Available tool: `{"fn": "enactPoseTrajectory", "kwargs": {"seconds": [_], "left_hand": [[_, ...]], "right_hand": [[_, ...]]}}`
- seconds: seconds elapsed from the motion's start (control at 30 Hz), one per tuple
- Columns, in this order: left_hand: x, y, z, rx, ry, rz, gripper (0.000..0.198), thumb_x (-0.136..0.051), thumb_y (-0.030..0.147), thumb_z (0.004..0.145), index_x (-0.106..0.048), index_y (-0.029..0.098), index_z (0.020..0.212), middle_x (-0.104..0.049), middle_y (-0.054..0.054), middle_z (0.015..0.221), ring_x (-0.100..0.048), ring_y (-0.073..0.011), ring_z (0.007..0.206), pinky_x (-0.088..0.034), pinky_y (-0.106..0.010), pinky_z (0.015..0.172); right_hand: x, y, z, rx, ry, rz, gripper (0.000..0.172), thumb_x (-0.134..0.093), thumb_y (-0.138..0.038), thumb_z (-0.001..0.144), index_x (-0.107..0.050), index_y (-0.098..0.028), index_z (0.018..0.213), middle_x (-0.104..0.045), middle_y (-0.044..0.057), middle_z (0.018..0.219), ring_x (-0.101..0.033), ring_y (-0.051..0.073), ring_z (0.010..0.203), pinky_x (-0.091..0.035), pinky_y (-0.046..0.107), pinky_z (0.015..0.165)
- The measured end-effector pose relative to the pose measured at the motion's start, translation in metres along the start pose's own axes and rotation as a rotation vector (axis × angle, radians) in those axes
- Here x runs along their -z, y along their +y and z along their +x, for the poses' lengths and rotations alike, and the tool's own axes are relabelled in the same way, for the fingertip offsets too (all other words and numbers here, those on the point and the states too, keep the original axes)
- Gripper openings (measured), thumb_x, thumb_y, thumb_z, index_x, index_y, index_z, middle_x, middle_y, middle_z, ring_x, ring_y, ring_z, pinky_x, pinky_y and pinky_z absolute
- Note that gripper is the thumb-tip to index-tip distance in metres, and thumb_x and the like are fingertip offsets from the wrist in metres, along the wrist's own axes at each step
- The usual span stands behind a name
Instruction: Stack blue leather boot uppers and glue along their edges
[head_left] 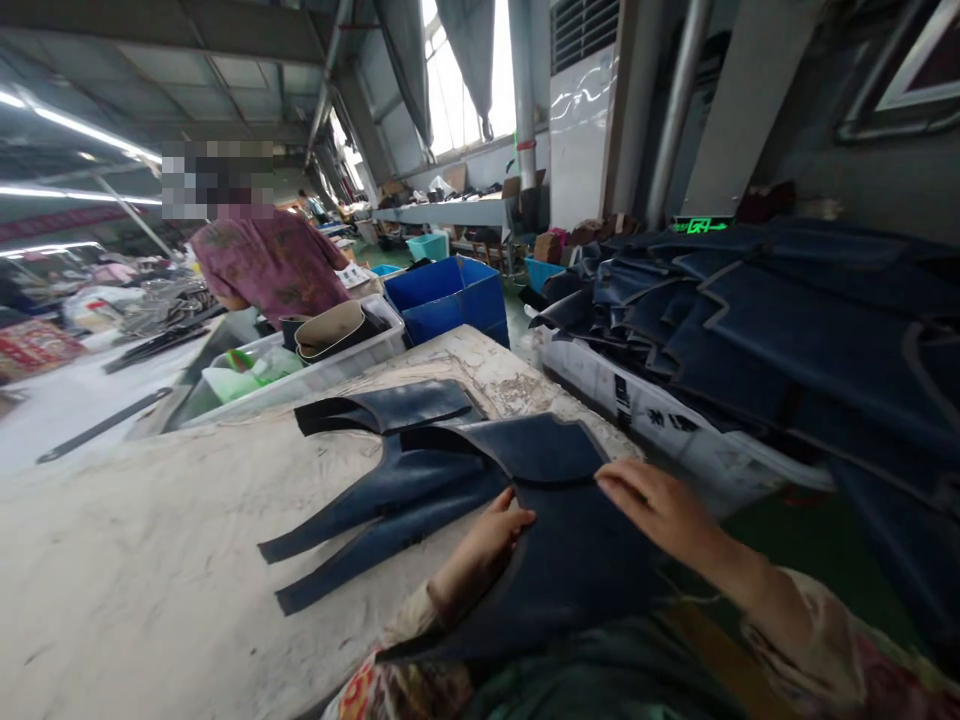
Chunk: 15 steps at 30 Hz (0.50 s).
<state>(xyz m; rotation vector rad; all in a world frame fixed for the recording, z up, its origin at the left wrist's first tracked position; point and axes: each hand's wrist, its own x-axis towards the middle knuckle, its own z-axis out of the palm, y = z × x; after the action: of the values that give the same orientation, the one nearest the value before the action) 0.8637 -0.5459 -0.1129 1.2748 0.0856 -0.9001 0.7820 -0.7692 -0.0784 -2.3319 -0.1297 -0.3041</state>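
Possibly, uneven pulling could skew our navy panel point(585, 560): left hand point(495, 532) pinches it, right hand point(660, 502) curls at its two o'clock, grip unclear.

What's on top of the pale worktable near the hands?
Dark blue pieces, partly overlapping, lie on the worktable; the left hand and right hand touch the nearest piece. The surface beneath them is covered, so anything under there cannot be seen.

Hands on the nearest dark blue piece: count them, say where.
2: the left hand at the left edge of the dark blue piece, the right hand at its right edge. The hands of the person in purple cannot be made out.
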Motion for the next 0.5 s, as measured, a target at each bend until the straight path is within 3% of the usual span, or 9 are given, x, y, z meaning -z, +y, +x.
{"fn": "enactPoseTrajectory", "kwargs": {"seconds": [0.07, 0.13, 0.2, 0.3, 0.37, 0.43, 0.5], "left_hand": [[-0.007, 0.01, -0.005, -0.006, -0.007, -0.031, 0.076, -0.062, 0.017, 0.058, -0.036, 0.015, 0.13, -0.065, -0.005, 0.091, -0.062, -0.0179, 0.074, -0.047, -0.028, 0.071], [-0.011, 0.017, -0.008, -0.03, -0.033, -0.046, 0.076, -0.061, 0.017, 0.058, -0.037, 0.015, 0.13, -0.065, -0.006, 0.095, -0.063, -0.0194, 0.078, -0.047, -0.029, 0.073], [-0.014, 0.018, -0.009, -0.047, -0.055, -0.057, 0.078, -0.062, 0.017, 0.057, -0.036, 0.017, 0.131, -0.064, -0.007, 0.099, -0.063, -0.0205, 0.081, -0.048, -0.031, 0.075], [-0.017, 0.021, -0.008, -0.042, -0.064, -0.063, 0.082, -0.062, 0.018, 0.056, -0.034, 0.02, 0.133, -0.064, -0.006, 0.1, -0.062, -0.0216, 0.084, -0.048, -0.032, 0.075], [-0.017, 0.032, -0.006, -0.043, -0.071, -0.024, 0.079, -0.06, 0.019, 0.056, -0.037, 0.019, 0.131, -0.064, -0.005, 0.098, -0.062, -0.0222, 0.084, -0.048, -0.032, 0.075], [-0.016, 0.053, -0.004, -0.081, -0.068, 0.092, 0.069, -0.058, 0.018, 0.057, -0.045, 0.014, 0.124, -0.064, -0.006, 0.094, -0.061, -0.0226, 0.085, -0.048, -0.033, 0.079], [-0.014, 0.085, -0.003, -0.167, -0.024, 0.24, 0.054, -0.057, 0.02, 0.06, -0.054, 0.011, 0.113, -0.064, -0.006, 0.092, -0.06, -0.0236, 0.089, -0.047, -0.035, 0.084]], "right_hand": [[0.007, 0.055, -0.006, -0.397, 0.045, -0.069, 0.03, -0.05, -0.046, 0.08, -0.06, -0.021, 0.091, -0.065, 0.009, 0.095, -0.061, 0.024, 0.089, -0.047, 0.036, 0.081], [0.002, 0.096, -0.021, -0.745, -0.011, 0.063, 0.034, -0.047, -0.05, 0.079, -0.06, -0.02, 0.091, -0.066, 0.011, 0.087, -0.063, 0.025, 0.082, -0.05, 0.037, 0.074], [-0.009, 0.115, -0.037, -0.931, -0.086, 0.316, 0.04, -0.044, -0.053, 0.081, -0.061, -0.02, 0.093, -0.067, 0.012, 0.093, -0.064, 0.025, 0.083, -0.052, 0.035, 0.069], [-0.02, 0.108, -0.047, -0.943, -0.111, 0.681, 0.042, -0.049, -0.057, 0.079, -0.063, -0.024, 0.1, -0.063, 0.008, 0.114, -0.062, 0.023, 0.098, -0.054, 0.032, 0.072], [-0.024, 0.095, -0.039, -0.986, -0.072, 0.798, 0.037, -0.054, -0.053, 0.078, -0.063, -0.026, 0.102, -0.062, 0.006, 0.115, -0.062, 0.022, 0.1, -0.054, 0.031, 0.076], [-0.029, 0.084, -0.022, -1.012, -0.032, 0.874, 0.035, -0.059, -0.045, 0.075, -0.061, -0.026, 0.104, -0.064, 0.006, 0.112, -0.063, 0.02, 0.098, -0.053, 0.03, 0.079], [-0.039, 0.074, 0.002, -0.933, -0.008, 0.949, 0.037, -0.063, -0.041, 0.074, -0.059, -0.025, 0.108, -0.064, 0.005, 0.112, -0.063, 0.018, 0.097, -0.052, 0.029, 0.081]]}}
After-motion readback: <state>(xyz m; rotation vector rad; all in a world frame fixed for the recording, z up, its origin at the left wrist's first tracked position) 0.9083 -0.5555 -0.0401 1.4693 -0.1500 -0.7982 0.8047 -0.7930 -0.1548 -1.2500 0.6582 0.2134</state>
